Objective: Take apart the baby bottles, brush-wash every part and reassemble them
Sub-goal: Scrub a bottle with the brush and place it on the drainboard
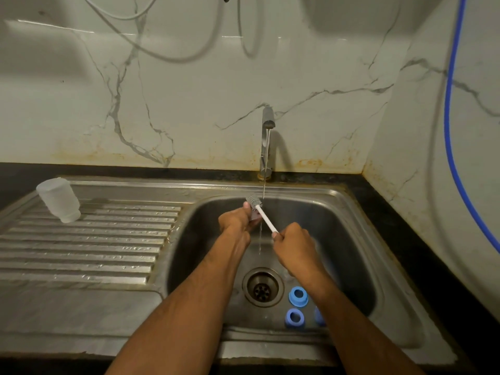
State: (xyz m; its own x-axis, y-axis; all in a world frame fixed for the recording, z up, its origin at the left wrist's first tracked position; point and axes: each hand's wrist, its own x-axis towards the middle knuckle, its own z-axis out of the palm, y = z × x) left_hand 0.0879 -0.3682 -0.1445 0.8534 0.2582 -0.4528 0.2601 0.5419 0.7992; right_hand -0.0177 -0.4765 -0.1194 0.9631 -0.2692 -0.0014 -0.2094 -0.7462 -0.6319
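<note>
Right hand: my right hand (293, 240) grips the brush (261, 211) by its white handle, beneath the tap (267, 142).
Left hand: my left hand (238, 219) curls round a small part I cannot identify, against the bristles.
Other parts: blue rings (298, 295) beside the drain (263, 286); bottle body (59, 200) on the drainboard, well left of the tap.
Risk: wet fingers may drop the part towards the drain.

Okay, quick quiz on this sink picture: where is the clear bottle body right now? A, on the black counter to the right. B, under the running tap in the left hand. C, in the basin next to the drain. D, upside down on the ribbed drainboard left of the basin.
D: the clear bottle body stands mouth down on the drainboard, left of the basin, away from both hands.
</note>
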